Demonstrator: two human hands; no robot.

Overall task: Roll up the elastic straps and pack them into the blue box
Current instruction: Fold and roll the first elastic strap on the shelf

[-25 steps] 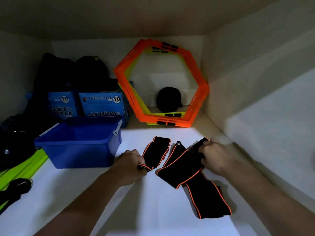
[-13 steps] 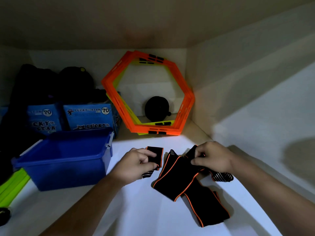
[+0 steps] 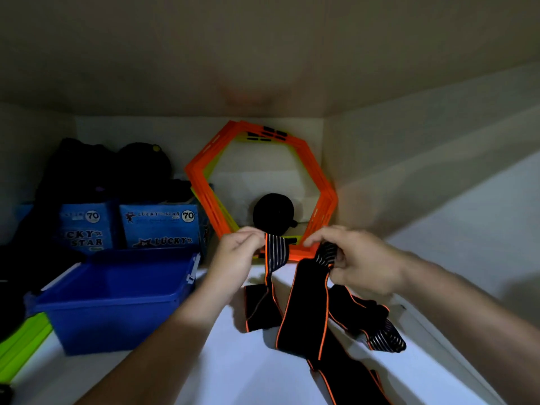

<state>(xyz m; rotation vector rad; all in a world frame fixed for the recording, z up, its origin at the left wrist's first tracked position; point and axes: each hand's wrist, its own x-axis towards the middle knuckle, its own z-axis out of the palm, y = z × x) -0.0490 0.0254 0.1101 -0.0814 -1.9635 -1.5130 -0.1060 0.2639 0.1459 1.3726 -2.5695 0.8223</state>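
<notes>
Black elastic straps with orange edges (image 3: pixel 304 314) lie tangled on the white shelf and are partly lifted. My left hand (image 3: pixel 236 258) pinches the striped end of one strap (image 3: pixel 276 251) and holds it up above the shelf. My right hand (image 3: pixel 359 258) grips the bunched striped end of another strap (image 3: pixel 325 254), which hangs down to the shelf. The blue box (image 3: pixel 117 299) stands open on the left, just beside my left forearm, and looks empty.
Orange and yellow hexagon frames (image 3: pixel 318 182) lean on the back wall with a black round object (image 3: pixel 273 211) behind them. Blue "Lucky Star" cartons (image 3: pixel 159 226) and dark bags (image 3: pixel 87 171) stand behind the box. Green strips (image 3: pixel 20 346) lie at far left. A wall closes the right side.
Both hands have risen off the shelf, each lifting a strap end. The straps now hang from the hands instead of lying flat.
</notes>
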